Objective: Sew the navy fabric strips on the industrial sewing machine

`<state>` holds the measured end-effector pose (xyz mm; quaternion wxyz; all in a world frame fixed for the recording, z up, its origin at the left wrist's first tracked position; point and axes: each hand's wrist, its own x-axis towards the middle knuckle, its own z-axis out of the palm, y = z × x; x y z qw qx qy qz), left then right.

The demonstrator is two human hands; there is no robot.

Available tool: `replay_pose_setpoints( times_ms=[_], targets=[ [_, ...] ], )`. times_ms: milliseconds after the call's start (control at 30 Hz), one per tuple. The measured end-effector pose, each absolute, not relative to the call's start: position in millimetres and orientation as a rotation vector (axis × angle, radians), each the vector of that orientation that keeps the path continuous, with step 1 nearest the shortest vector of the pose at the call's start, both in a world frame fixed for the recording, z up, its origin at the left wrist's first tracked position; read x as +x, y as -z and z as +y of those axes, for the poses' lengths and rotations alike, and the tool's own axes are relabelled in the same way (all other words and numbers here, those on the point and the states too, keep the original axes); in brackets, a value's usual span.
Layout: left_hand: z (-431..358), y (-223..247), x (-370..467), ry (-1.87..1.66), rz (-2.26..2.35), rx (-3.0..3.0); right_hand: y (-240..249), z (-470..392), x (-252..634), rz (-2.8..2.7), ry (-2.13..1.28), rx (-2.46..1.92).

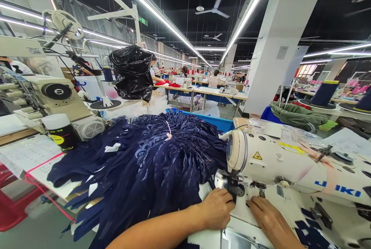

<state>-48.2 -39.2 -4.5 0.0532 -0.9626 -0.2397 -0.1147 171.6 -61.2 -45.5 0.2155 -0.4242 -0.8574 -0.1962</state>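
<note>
One heap of navy lace-like fabric (pixel 174 164) lies left of one white metal sewing machine (pixel 266 160) with blue, partly covered JUKI lettering (pixel 350 191). One bare left hand (pixel 217 208) has a curled grip, one bare right hand (pixel 268 216) a flatter one; whether either clamps anything, I cannot tell. One yellow warning triangle (pixel 257 156) shows.

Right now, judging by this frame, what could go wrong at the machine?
Left hand and right hand are both close around the sewing head of the machine; if it runs, fingers might get pinched or pricked.

The navy pile crowds up beside that head, so a loose fold could get caught.

The can stands upright by the pile's far-left edge; a tug on the cloth might knock it over.
</note>
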Motion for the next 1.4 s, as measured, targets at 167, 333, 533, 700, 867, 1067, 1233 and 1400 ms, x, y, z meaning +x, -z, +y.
replay_pose_setpoints(
  times_ms=[167,333,533,700,867,1067,1233,1400],
  targets=[
    [-39.3,3.2,-48.5,0.327,-0.743,-2.957,46.8,-61.6,159.8,-2.357,0.872,-1.215],
    [-38.1,6.9,-48.1,0.331,-0.75,-2.955,43.3,-54.5,153.8,-2.376,0.871,-1.288],
    [-37.3,11.8,-48.0,0.353,-0.755,-2.941,48.1,-35.5,152.9,-2.351,0.603,-1.174],
    [-37.8,11.0,-48.8,0.359,-0.735,-2.915,58.7,-29.1,149.6,-2.272,0.434,-1.152],
    [-38.1,9.7,-49.2,0.361,-0.717,-2.901,64.3,-31.1,147.7,-2.21,0.507,-1.218],
    [-37.4,9.6,-49.2,0.347,-0.71,-2.902,63.1,-30.0,147.5,-2.143,0.703,-1.304],
    [-35.9,10.1,-49.3,0.361,-0.698,-2.912,61.9,-29.2,147.2,-2.146,0.709,-1.294],
    [-36.3,8.3,-49.6,0.357,-0.697,-2.916,61.8,-29.9,146.1,-2.145,0.683,-1.283]
  ],
)
